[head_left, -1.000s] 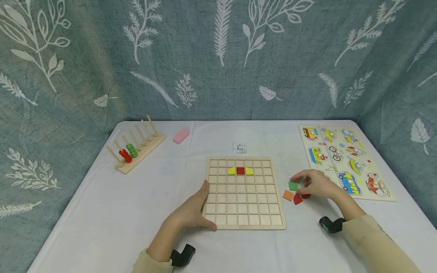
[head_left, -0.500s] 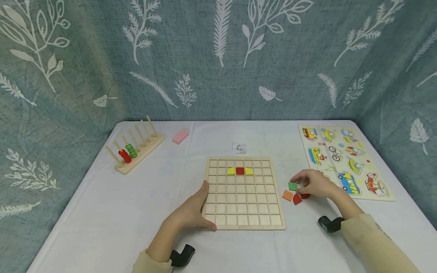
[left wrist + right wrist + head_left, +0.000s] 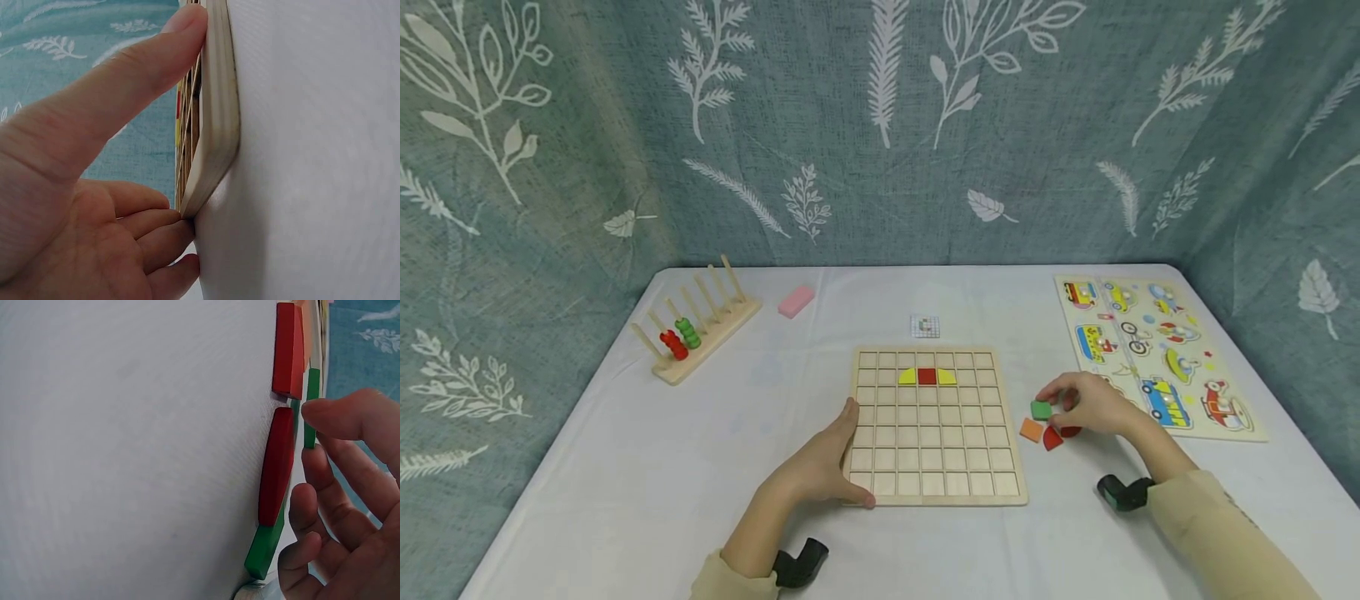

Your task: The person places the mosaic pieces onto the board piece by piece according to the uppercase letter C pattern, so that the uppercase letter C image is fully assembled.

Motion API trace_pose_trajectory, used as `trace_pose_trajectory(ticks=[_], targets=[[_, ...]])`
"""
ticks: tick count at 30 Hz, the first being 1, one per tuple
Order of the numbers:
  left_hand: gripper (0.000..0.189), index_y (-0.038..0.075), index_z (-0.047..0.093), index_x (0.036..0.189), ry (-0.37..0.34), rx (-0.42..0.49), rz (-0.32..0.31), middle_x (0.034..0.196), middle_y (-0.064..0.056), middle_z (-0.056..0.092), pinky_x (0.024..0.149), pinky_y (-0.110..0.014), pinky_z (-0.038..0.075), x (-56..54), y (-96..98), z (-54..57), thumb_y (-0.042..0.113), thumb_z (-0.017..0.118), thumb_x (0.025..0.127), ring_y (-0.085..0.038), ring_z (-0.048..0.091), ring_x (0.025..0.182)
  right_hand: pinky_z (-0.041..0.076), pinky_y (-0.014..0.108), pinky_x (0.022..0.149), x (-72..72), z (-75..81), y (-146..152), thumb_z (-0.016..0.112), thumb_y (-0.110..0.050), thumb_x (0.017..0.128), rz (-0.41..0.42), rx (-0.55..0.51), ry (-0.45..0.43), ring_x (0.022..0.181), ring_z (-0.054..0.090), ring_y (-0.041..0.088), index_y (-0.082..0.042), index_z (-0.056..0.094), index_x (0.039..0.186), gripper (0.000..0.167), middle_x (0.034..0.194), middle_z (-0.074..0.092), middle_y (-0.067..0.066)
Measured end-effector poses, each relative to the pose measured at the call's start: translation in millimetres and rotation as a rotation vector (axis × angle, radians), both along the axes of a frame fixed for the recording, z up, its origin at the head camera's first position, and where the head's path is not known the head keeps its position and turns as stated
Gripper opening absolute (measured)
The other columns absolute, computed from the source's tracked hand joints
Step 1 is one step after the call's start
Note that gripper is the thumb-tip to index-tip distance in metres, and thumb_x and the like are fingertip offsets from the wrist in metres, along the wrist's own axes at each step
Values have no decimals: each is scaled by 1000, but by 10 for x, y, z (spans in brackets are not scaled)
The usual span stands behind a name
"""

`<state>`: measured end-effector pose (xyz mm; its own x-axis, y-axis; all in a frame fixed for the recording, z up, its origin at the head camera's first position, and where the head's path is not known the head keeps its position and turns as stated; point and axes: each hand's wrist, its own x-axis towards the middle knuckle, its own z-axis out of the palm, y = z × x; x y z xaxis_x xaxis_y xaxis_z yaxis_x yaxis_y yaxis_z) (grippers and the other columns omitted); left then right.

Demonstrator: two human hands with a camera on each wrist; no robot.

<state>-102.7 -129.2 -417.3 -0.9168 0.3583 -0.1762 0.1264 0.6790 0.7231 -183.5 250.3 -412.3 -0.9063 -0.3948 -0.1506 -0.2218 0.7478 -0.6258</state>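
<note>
A wooden grid board (image 3: 936, 500) lies on the white table, with a red square tile (image 3: 927, 377) between two yellow tiles (image 3: 907, 377) near its top. At the board's lower left corner my left hand (image 3: 815, 468) rests, thumb on the front rim and fingers along the left side. My right hand (image 3: 1091, 406) pinches a green square tile (image 3: 311, 409) between thumb and fingertips, slightly above the table in the right wrist view. Beneath it lie red tiles (image 3: 277, 465) and another green tile (image 3: 264, 551). An orange square tile (image 3: 1032, 430) sits beside the board.
A small pattern card (image 3: 925, 326) lies behind the board. On the right is a vehicle picture puzzle (image 3: 1157, 354). A peg rack (image 3: 707, 342) with red and green beads stands at the left, and a pink block (image 3: 796, 302) lies near it.
The green tile in my right fingertips has risen slightly and tilted. The left hand and the board stay where they were.
</note>
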Motion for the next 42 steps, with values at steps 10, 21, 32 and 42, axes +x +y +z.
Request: trace_pose_trajectory(ticks=[10, 21, 32, 42], targets=[[128, -10, 12, 141, -4, 1, 4, 148, -23, 9, 108, -43, 19, 6, -6, 14, 25, 91, 47, -33, 15, 136, 43, 28, 52, 24, 8, -28, 75, -9, 70, -48, -15, -6, 71, 47, 19, -5, 67, 99, 31, 84, 57, 4], [127, -11, 12, 141, 2, -11, 0, 148, -23, 9, 109, -43, 18, 6, 6, 10, 25, 91, 47, -32, 13, 136, 41, 25, 49, 26, 11, -53, 73, -5, 71, 7, -62, 86, 71, 47, 18, -4, 68, 99, 29, 87, 58, 3], [127, -11, 12, 141, 0, -2, 10, 148, -23, 9, 109, -43, 18, 10, 9, 22, 24, 91, 47, -32, 13, 136, 41, 25, 50, 29, 21, -119, 72, -4, 71, 36, -100, 106, 70, 48, 17, -5, 67, 98, 27, 85, 58, 2], [127, -11, 12, 141, -1, 4, 3, 148, -24, 9, 109, -44, 18, 10, 16, 39, 25, 91, 48, -33, 14, 136, 43, 25, 57, 33, -7, -261, 71, -2, 71, 69, -129, 121, 73, 50, 17, -7, 67, 99, 28, 88, 58, 1]])
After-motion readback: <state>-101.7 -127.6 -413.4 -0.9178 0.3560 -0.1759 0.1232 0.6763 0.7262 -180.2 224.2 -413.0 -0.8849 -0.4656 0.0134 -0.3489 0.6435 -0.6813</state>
